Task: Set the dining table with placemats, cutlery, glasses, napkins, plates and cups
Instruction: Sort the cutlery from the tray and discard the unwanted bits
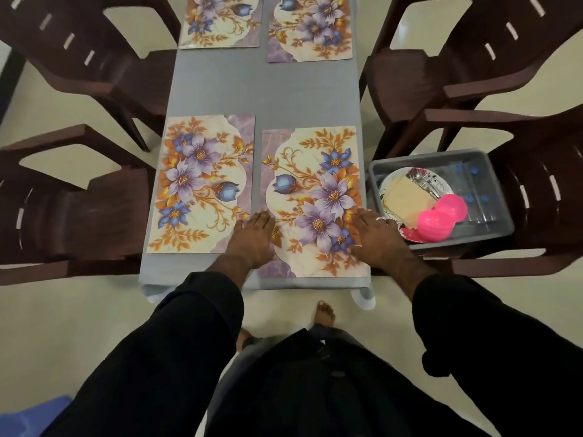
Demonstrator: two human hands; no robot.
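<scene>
Head view, left to right: near-left placemat (202, 184) flat on grey tablecloth (262, 89), squared to brown chair (79, 197) — seat likely marked. Left hand (252, 241) released, fingers straight, pressing left edge of near-right placemat (315, 200). Right hand (377, 236) likewise flat, nothing grasped, on mat's right edge — probably aligning it with neighbour. Two far placemats (310, 26) already down. Grey tub (495, 171) on right-hand chair, within reach, holds plates (407, 187), napkins, cutlery, pink cups (441, 219), glasses — waiting their turn.
</scene>
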